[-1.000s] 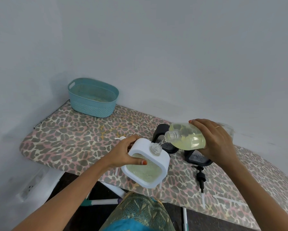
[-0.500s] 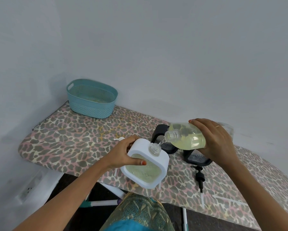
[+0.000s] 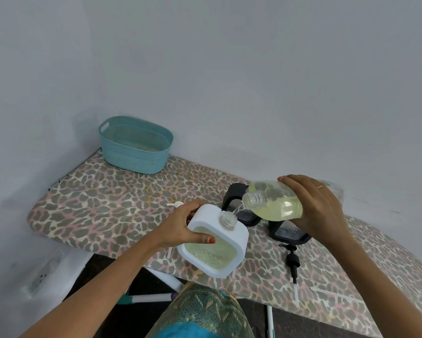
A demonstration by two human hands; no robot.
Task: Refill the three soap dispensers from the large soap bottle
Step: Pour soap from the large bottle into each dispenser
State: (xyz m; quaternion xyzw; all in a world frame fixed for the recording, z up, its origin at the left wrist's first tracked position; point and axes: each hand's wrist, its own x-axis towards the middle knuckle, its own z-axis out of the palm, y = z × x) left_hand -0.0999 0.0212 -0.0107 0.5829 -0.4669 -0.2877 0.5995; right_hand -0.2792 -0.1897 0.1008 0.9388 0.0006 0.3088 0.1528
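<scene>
My left hand [image 3: 184, 228] grips a white square soap dispenser [image 3: 238, 234], tilted over the front edge of the board, with pale green soap showing through its clear face. My right hand [image 3: 317, 207] holds the large clear soap bottle [image 3: 274, 203] tipped on its side, its open neck just above the dispenser's clear neck. A thin stream of soap runs between the two necks. Two black dispensers [image 3: 234, 195] [image 3: 289, 232] stand behind, partly hidden by the bottle and my hand.
A black pump head [image 3: 292, 261] with its tube lies on the leopard-print ironing board [image 3: 102, 206]. A white pump head [image 3: 176, 204] peeks out behind my left hand. A teal basket [image 3: 134, 145] stands at the far left by the wall.
The view has shifted slightly. Both hands keep their hold, and the pouring goes on with the bottle and dispenser in the same pose.
</scene>
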